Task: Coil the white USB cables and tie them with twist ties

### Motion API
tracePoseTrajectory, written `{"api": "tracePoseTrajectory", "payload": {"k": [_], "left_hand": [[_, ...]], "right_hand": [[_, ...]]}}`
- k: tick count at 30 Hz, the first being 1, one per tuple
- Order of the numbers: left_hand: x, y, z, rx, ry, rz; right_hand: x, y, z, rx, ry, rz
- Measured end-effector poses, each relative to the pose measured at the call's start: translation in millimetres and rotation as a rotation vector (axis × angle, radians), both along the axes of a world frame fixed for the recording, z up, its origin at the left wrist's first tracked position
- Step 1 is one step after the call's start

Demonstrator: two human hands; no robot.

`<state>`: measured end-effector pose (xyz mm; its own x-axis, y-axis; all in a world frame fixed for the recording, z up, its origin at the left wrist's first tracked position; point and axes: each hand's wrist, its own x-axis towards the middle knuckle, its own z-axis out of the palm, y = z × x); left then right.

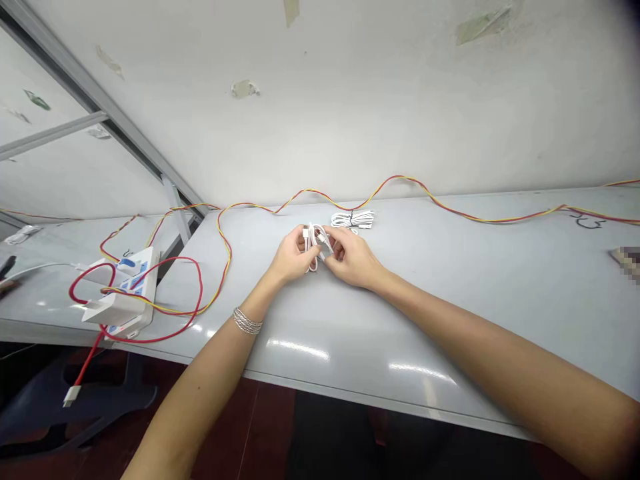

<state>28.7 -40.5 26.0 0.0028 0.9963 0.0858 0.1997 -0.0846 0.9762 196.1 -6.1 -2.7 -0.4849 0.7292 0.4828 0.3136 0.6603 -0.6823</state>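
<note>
Both my hands are closed on one white USB cable (312, 239), coiled into loops, over the middle of the grey table. My left hand (294, 256) pinches the coil from the left, next to a white plug end. From the right, my right hand (353, 259) grips the loops near the other connector; its fingertips are partly hidden. Just behind my right hand lies a second white cable (352, 219), bundled flat and bound with a dark tie.
A white power strip (145, 280) with plugged-in adapters and a looped red cable (200, 287) sits on the left. A red and yellow wire (240, 204) runs along the wall. Another person's hand (628, 264) shows at the right edge. A blue stool (115, 400) stands below.
</note>
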Motion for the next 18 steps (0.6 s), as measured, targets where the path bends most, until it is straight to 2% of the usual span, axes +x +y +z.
{"api": "tracePoseTrajectory", "payload": {"k": [4,7,11,18], "left_hand": [[2.4,-1.3,4.8,-0.025,-0.018,0.010],[-1.1,0.3,7.2,0.008,-0.070,0.076],[-6.3,0.9,9.1,0.015,-0.103,0.136],[-6.2,-0.5,11.1,0.027,-0.136,0.085]], "right_hand": [[0.7,0.4,-5.2,0.046,0.020,-0.021],[0.6,2.2,-6.9,-0.017,0.101,-0.050],[0.1,2.1,-3.6,-0.174,0.164,-0.003],[-0.3,-1.3,3.0,-0.278,0.202,0.018]]}}
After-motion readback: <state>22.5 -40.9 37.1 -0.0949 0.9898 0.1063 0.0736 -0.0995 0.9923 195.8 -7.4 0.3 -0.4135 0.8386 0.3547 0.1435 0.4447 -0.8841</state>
